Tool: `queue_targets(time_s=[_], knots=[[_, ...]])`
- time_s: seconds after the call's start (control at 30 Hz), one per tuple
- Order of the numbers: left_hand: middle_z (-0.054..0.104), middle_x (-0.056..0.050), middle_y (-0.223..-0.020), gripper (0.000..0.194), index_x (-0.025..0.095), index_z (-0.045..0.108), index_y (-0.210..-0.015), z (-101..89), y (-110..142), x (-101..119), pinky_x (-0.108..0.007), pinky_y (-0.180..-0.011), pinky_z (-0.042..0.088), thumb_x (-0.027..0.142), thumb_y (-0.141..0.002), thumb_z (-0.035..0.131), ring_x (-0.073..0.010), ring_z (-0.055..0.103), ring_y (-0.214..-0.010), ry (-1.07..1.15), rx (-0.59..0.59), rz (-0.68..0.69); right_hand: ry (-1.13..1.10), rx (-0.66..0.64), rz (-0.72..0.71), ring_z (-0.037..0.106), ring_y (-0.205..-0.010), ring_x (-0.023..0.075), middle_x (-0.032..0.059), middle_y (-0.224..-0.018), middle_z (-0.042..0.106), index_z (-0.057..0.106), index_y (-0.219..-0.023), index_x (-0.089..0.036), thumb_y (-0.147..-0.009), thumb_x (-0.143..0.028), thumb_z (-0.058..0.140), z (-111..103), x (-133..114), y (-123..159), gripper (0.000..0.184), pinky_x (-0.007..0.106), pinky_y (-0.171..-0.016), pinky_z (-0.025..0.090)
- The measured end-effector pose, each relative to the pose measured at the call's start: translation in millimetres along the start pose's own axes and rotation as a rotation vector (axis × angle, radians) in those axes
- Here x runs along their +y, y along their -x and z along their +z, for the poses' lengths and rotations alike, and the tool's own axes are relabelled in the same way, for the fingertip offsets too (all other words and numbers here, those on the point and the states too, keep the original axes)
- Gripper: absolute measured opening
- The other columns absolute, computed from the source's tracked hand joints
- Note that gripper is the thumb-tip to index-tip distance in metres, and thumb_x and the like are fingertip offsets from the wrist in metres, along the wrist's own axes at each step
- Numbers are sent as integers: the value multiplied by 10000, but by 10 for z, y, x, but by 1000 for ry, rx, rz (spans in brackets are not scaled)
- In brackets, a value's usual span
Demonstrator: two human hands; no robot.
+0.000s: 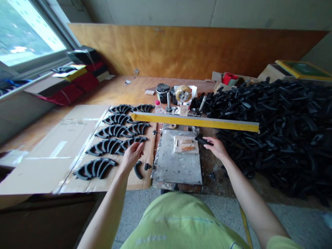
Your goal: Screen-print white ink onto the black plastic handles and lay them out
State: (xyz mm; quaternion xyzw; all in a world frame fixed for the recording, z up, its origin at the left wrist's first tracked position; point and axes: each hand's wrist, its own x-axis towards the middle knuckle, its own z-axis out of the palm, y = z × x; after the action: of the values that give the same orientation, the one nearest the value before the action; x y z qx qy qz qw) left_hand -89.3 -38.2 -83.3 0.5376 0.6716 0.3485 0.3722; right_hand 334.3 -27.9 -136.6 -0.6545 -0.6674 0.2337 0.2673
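My right hand (pixel 215 148) grips a black curved plastic piece (pixel 203 140) at the right side of a grey metal plate (pixel 178 169). On the plate lies a small pale block with brownish strips (pixel 185 145). My left hand (pixel 133 154) is by the near end of rows of black curved pieces (pixel 110 147), its fingers curled together; whatever is between them is hidden. A single black curved piece (pixel 138 170) lies just below that hand on the cardboard (pixel 64 138).
A long yellow-edged bar (pixel 197 121) spans above the plate. Behind it stand dark tubs (pixel 162 92), a tape roll (pixel 183 93) and a red-capped bottle (pixel 158 106). A large heap of black parts (pixel 275 138) fills the right. Red and black boxes (pixel 85 79) sit at the left.
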Motion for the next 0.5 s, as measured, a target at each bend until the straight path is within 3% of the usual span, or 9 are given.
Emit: queue_targets(time_s=[0.13,0.23,0.37,0.5], knots=[[557,40,-554,361,210,588,-977,200,-178,669,-193,-463,370,538,-836,535,-96,463,-453,407,36,217,40,-63,-295,566,-961,201,52,-972,649,731,-1012,-236,-777,-105,617,412,-292,-159,292,382,-922,446],[564,25,-570,379,194,601,-881,314,-277,1024,-195,-459,378,553,-863,478,-89,466,-455,572,37,290,163,-47,-390,534,-967,200,54,-976,647,719,-1059,-247,-827,-98,577,643,-426,-181,310,376,-916,437],[512,7,-507,447,168,619,-719,386,-285,1187,-202,-453,362,549,-878,448,-92,436,-449,563,44,297,279,-45,-445,540,-1010,202,55,-1038,649,666,-1175,-269,-884,-110,502,742,-549,-104,371,357,-899,443],[590,-12,-615,488,166,676,-921,336,-88,1109,-222,-478,395,592,-868,444,-115,494,-505,554,4,249,256,-48,-358,555,-1085,191,49,-1118,661,660,-1180,-246,-855,-91,502,591,-514,-48,393,340,-960,448]])
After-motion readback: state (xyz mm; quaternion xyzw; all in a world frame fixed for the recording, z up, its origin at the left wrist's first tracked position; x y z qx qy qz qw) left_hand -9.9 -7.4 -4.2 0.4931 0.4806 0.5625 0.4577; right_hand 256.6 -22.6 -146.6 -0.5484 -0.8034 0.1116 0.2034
